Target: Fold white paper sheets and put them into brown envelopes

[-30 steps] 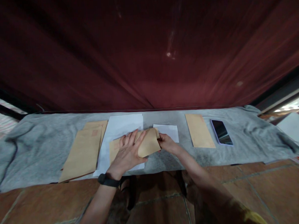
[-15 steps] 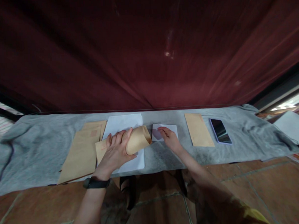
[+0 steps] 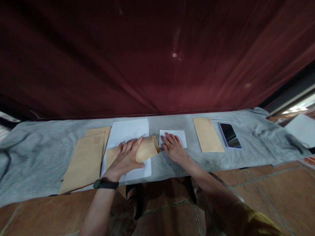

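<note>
My left hand (image 3: 126,157) is wrapped around a brown envelope (image 3: 145,150) whose right end bulges open, holding it over a white sheet (image 3: 128,131). A black watch (image 3: 106,184) sits on that wrist. My right hand (image 3: 173,147) lies flat with fingers spread on a small folded white paper (image 3: 180,135), just right of the envelope's open mouth. Both rest on a grey cloth (image 3: 31,154) that covers the ledge.
A stack of brown envelopes (image 3: 85,159) lies to the left of the white sheet. One more brown envelope (image 3: 207,138) and a phone (image 3: 230,135) lie to the right. A dark red curtain (image 3: 154,52) hangs behind. Tiled floor (image 3: 34,220) runs in front.
My right hand let go of the envelope's end and moved right onto the small folded white paper, where it now lies flat. My left hand kept its hold on the envelope.
</note>
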A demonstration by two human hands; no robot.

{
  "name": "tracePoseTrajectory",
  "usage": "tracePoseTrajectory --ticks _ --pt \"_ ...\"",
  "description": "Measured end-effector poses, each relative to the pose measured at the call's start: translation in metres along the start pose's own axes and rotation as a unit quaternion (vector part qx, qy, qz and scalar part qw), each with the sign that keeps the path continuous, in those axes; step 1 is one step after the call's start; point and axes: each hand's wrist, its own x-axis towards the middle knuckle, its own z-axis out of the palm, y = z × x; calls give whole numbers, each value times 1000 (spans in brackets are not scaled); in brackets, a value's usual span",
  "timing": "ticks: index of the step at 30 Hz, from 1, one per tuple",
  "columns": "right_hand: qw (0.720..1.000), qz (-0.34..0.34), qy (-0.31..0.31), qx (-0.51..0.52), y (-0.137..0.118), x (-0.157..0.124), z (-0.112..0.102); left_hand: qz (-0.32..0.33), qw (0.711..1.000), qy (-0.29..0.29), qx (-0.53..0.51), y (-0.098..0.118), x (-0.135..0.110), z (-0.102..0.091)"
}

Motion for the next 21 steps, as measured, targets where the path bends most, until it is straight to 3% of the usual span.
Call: tracePoseTrajectory --ticks 8,15,21 --pt "1000 28 -3 13 23 -13 -4 22 999 30 28 4 -1 -1" --pt "998 57 -16 -26 46 -23 -7 -36 989 96 103 16 0 4" --pt "996 85 8 -37 49 -17 -6 -14 981 145 129 33 0 -7"
